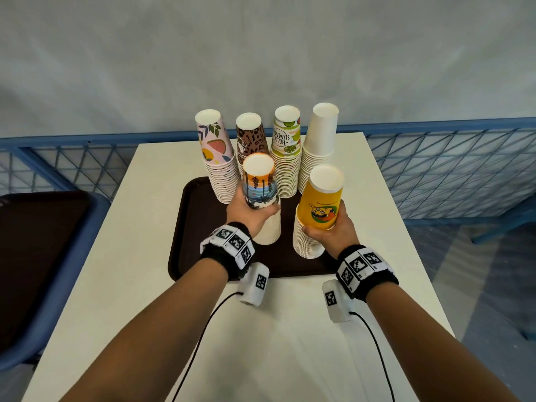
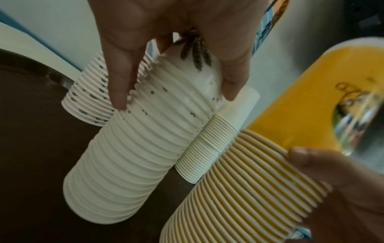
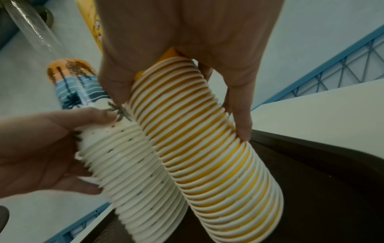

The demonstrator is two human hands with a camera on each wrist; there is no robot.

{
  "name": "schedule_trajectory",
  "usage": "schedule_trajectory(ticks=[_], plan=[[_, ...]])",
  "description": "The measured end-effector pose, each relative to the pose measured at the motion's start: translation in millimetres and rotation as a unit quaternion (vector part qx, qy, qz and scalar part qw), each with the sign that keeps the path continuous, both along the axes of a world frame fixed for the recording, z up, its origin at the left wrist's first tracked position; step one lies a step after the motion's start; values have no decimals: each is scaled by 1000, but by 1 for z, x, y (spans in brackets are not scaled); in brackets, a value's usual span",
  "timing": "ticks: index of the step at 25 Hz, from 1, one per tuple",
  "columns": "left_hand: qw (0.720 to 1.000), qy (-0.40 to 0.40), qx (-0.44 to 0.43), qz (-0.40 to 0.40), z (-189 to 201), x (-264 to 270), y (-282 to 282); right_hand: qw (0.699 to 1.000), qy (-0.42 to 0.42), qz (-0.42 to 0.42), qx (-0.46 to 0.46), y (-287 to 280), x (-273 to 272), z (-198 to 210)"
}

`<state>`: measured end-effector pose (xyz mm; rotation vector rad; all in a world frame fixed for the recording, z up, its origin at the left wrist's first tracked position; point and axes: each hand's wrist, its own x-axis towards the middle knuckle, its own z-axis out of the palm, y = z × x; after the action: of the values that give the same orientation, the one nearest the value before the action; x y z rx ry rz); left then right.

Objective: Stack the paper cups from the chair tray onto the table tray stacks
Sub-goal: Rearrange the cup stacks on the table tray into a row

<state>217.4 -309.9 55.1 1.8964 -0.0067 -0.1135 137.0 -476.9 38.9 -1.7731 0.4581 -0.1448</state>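
Observation:
On the table a dark brown tray (image 1: 197, 227) carries several upside-down cup stacks. My left hand (image 1: 249, 216) grips the palm-tree cup (image 1: 259, 184) atop the front-left white stack (image 1: 271, 230). In the left wrist view, the left hand (image 2: 174, 97) wraps that cup (image 2: 195, 55) with fingers reaching onto the stack's rims (image 2: 129, 156). My right hand (image 1: 333, 230) grips the yellow cartoon cup (image 1: 322, 204) atop the front-right yellow-rimmed stack (image 1: 307, 245). In the right wrist view, the right hand (image 3: 179, 115) curls round the yellow stack's top (image 3: 218, 156), beside the palm-tree cup (image 3: 79, 85).
Behind stand four taller stacks: fruit print (image 1: 216, 146), brown leopard (image 1: 251, 137), lime "Hello Summer" (image 1: 285, 137), plain white (image 1: 320, 132). A dark tray (image 1: 37, 242) on a blue chair lies left of the table, no cups visible on it. Blue mesh fencing (image 1: 449, 169) runs behind.

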Motion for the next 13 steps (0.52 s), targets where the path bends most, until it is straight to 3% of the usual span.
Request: schedule_trajectory(ticks=[5,13], plan=[[998,-4,17,62,-2,2,68,1000,-6,17,-5,24,17,3],[994,-12,42,98,-1,79,121,998,-10,52,25,96,61,-1]])
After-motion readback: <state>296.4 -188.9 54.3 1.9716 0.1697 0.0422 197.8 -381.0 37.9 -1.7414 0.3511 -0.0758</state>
